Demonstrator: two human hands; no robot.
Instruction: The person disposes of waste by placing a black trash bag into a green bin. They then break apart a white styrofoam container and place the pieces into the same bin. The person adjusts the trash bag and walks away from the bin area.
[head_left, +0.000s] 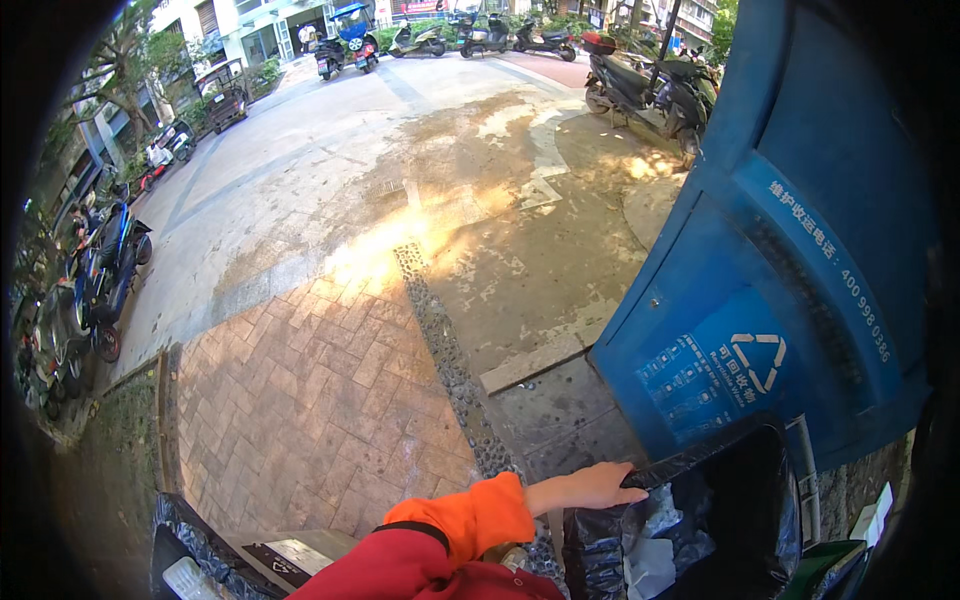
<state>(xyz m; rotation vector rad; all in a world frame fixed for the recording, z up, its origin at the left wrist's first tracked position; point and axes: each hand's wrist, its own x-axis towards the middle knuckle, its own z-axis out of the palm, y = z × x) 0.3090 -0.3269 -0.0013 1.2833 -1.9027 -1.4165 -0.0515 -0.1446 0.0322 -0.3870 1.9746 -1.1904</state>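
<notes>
My left hand (589, 487) reaches to the right from a red garment with an orange sleeve (465, 517). Its fingers close over the near-left corner of a waste bin (784, 495) lined with a black plastic bag (592, 551). Inside that bin lie crumpled whitish paper or plastic scraps (651, 562); its deeper part is dark. My right hand is out of view. At the lower left, another container lined with a black bag (199, 551) holds a clear plastic tray (184, 577).
A large blue recycling cabinet (675, 360) bearing writing stands behind the bin. A green bin (829, 570) is at the lower right. Brick paving (322, 405) and a pebble strip (450, 360) stretch ahead. Parked scooters (112, 262) line the left; a motorbike (630, 82) stands farther right.
</notes>
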